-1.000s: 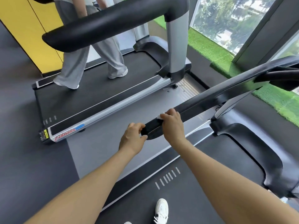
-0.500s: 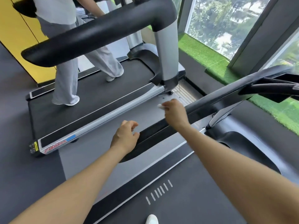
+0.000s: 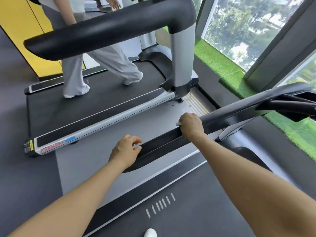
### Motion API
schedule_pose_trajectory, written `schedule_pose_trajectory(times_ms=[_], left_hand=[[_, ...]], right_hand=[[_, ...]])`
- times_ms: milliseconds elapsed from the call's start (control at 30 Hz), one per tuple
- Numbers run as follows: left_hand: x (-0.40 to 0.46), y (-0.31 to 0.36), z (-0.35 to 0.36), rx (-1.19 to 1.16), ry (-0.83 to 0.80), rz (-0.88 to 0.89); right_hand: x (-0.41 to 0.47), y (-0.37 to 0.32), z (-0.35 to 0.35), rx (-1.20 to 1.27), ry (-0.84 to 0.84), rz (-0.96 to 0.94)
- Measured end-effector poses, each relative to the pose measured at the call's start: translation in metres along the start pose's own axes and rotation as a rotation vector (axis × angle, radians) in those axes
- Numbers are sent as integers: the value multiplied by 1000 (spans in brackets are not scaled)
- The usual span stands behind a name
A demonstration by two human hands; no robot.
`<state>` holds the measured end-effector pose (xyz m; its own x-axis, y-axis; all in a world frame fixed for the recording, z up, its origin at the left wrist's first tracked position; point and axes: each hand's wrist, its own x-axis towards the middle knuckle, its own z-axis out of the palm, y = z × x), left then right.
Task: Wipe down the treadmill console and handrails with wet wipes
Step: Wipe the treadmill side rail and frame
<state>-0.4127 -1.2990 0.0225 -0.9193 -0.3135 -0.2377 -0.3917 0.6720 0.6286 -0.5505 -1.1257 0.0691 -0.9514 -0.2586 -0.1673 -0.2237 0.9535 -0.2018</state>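
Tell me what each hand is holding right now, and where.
The right hand grips the handrail partway along, with a white wet wipe under its fingers. The left hand rests at the handrail's near end, holding nothing.

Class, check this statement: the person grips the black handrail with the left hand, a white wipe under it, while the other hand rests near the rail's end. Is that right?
Not quite. The head view shows it is the right hand that grips the black handrail, with the white wipe peeking out under it. The left hand is the one near the rail's end.
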Motion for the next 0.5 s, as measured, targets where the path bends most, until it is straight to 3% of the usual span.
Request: schedule_pose_trajectory(times_ms=[300, 500], left_hand=[[-27, -44, -11, -131, -17, -51], [-45, -77, -23, -317, -66, -118]], right_hand=[[-79, -116, 52, 17, -87, -175], [-103, -152, 84, -36, -91, -221]])
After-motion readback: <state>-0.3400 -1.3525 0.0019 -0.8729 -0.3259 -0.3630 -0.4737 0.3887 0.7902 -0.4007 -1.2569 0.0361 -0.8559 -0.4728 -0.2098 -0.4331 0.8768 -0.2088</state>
